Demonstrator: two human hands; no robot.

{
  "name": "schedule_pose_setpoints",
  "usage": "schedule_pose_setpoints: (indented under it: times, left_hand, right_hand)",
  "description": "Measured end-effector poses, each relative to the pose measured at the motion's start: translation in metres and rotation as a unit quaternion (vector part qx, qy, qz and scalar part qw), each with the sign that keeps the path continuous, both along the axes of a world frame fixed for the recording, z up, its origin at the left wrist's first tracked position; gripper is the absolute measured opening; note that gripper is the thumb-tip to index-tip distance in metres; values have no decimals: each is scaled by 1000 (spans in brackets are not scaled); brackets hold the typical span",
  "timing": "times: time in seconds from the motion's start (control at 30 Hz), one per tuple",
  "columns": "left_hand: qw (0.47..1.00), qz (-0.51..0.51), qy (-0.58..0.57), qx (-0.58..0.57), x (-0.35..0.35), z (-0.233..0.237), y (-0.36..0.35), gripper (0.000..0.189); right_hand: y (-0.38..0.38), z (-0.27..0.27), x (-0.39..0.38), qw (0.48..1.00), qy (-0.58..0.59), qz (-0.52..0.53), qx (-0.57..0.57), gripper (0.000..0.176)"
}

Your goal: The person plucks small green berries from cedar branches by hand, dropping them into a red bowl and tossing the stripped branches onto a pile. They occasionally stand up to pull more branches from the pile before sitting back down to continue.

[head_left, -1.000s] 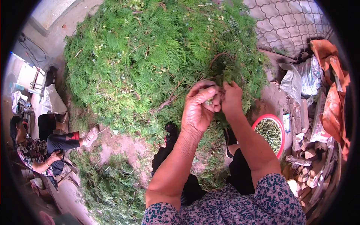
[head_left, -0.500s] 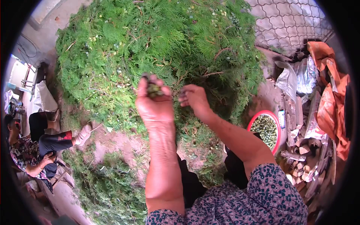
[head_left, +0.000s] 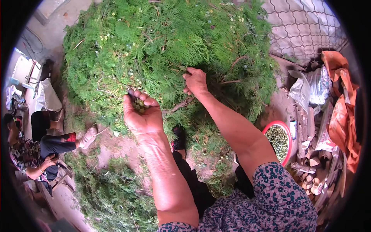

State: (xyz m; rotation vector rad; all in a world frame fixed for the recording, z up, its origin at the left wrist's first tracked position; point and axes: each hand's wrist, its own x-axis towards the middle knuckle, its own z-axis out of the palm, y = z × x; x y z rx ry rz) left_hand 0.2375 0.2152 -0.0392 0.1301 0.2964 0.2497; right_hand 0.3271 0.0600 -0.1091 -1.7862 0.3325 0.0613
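A large heap of green conifer branches fills the upper middle of the view. Palm up, my left hand holds several small green cones in its cupped, curled fingers, over the lower part of the heap. My right hand is at the branches, up and to the right of my left hand, with thumb and fingers pinched together on a sprig. A red-rimmed basin full of small green cones stands on the ground to the right, partly behind my right arm.
Another person sits at the far left. Cut greenery lies on the ground at lower left. Firewood, an orange cloth and silvery plastic bags are on the right, below a wire mesh.
My left hand has moved left and down with the cones in it, away from my right hand. My right hand has moved up to the branches. A dark shoe now shows below.
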Motion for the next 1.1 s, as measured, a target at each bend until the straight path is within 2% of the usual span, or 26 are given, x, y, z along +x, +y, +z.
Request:
schedule_pose_setpoints:
  times: [0.13,0.17,0.27,0.4,0.43,0.47,0.53,0.6,0.67,0.73,0.8,0.87,0.93,1.0,1.07,1.1]
  left_hand:
    - [1000,-18,1,-17,1,-4,1,19]
    - [999,-23,-9,-20,2,-4,1,19]
    - [999,-25,-2,-24,1,0,-1,19]
    - [1000,-20,18,-8,0,5,-7,19]
    - [1000,-17,26,-1,0,5,-8,19]
    - [999,-14,31,6,1,6,-9,19]
    - [999,-18,26,16,2,9,-13,19]
    - [995,-65,-15,77,0,16,-19,19]
    - [992,-70,14,102,-1,28,-40,17]
    - [949,-78,6,306,-4,37,-62,16]
    - [924,-116,0,365,-11,41,-84,17]
    - [874,-95,-5,477,-16,41,-105,19]
    - [820,-108,-23,561,-21,42,-115,23]
    - [742,-78,-45,665,-18,31,-123,25]
    - [750,-102,-46,652,-18,28,-127,25]
    - [761,-125,-47,635,-19,27,-129,25]
  right_hand:
    - [-1,-14,20,999,28,-27,9,15]
    - [2,-12,21,995,-35,-67,62,12]
    - [-7,7,22,995,-35,-58,71,17]
    - [-29,45,30,994,-111,-5,-13,19]
    - [-37,65,28,998,-62,-5,-2,24]
    - [-46,74,28,995,-86,9,-40,23]
    - [-61,96,22,988,-83,1,-130,22]
    - [-70,110,8,982,-111,-19,-152,21]
    - [-73,130,-18,970,-118,-31,-208,18]
    - [-79,115,-33,925,-259,-40,-274,15]
    - [-81,109,-51,889,-352,-52,-287,14]
    - [-80,109,-71,871,-387,-46,-299,13]
    - [-79,103,-88,913,-346,-13,-217,13]
    - [-80,97,-99,896,-372,-10,-243,11]
    - [-86,97,-107,879,-388,26,-277,10]
    - [-89,96,-109,877,-405,39,-258,9]
